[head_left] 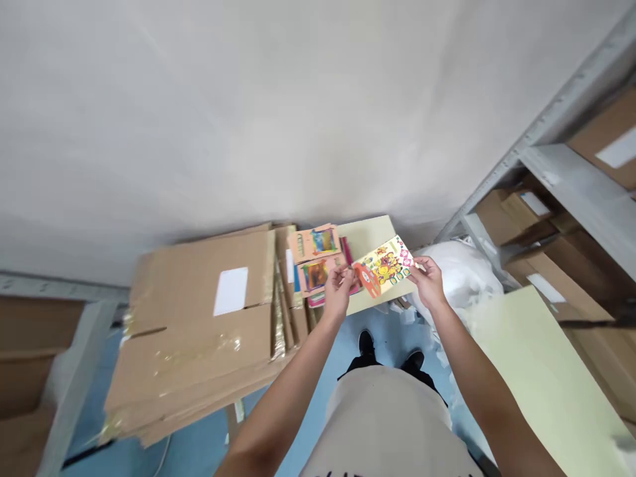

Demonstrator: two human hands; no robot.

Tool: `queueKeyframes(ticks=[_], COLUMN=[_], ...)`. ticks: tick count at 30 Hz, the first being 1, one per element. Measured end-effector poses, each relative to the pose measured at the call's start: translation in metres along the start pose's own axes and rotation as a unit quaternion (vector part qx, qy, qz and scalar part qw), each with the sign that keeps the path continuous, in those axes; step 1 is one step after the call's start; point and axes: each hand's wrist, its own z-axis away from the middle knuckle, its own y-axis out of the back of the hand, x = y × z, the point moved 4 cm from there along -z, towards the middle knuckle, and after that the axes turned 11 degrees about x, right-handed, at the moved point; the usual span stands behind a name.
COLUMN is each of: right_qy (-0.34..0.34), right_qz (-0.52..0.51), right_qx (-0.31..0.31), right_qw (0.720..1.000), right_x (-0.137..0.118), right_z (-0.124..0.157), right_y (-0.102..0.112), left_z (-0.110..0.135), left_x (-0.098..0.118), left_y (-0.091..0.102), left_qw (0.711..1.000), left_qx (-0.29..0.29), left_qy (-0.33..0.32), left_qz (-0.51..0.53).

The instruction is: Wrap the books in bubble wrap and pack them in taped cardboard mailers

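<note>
A thin yellow booklet (pixel 386 264) with colourful cartoon pictures and an orange rounded shape at its left end is held between my two hands. My left hand (pixel 338 286) pinches its left end, fingers closed. My right hand (pixel 428 278) grips the right edge between thumb and fingers. Just left of it, orange booklets or cards (pixel 314 244) with bright framed pictures lie piled on a pale table (pixel 370 230). Pink and blue edges of other pieces stick out from under that pile. My left hand partly covers the lower ones.
A large stack of flattened cardboard boxes (pixel 193 278) lies at left, beside the pile. White plastic wrapping (pixel 454 268) bulges at right, near a pale board (pixel 536 377). Metal shelves (pixel 571 165) with cartons stand at right, more at far left. A wall rises behind.
</note>
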Motion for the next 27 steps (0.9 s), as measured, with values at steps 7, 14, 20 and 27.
queueKeyframes(ticks=[7, 14, 20, 27], right_qy=[0.008, -0.005, -0.01, -0.052], right_qz=[0.027, 0.008, -0.043, -0.039], right_qx=[0.117, 0.234, 0.326, 0.332], right_qw=[0.993, 0.972, 0.944, 0.941], right_x=[-0.033, -0.026, -0.021, -0.011], right_z=[0.035, 0.086, 0.113, 0.136], right_y=[0.191, 0.348, 0.431, 0.477], left_z=[0.102, 0.225, 0.291, 0.329], left_x=[-0.007, -0.056, -0.091, -0.115], left_y=[-0.13, -0.225, -0.277, -0.314], left_qw=[0.917, 0.808, 0.781, 0.758], left_qx=[-0.38, -0.56, -0.584, -0.601], left_qy=[0.035, 0.043, 0.073, 0.098], left_qz=[-0.117, -0.176, -0.209, -0.235])
